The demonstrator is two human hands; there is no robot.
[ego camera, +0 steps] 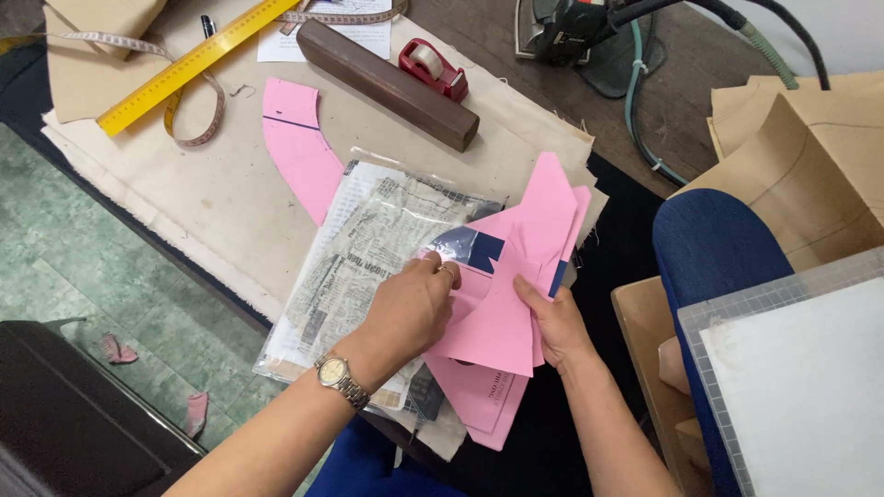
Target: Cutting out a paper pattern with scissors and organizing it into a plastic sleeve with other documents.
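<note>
A stack of pink paper pattern pieces (516,276) lies over a clear plastic bag (364,253) that holds newspaper-print material. My left hand (410,308), with a wristwatch (339,377), rests on the bag, and its fingertips pinch the left edge of the pink pieces beside a dark blue patch (474,247). On the right side of the stack, my right hand (557,327) grips the pink pieces with its thumb on top. One more pink pattern piece (299,147) lies apart on the cream cloth (212,193).
A dark wooden block (387,85), a red tape dispenser (433,66), a yellow ruler (193,63) and a measuring tape (198,115) lie farther up the table. An iron (571,32) with hoses stands at the top. Brown paper patterns (810,156) and a cutting mat (792,387) lie to the right.
</note>
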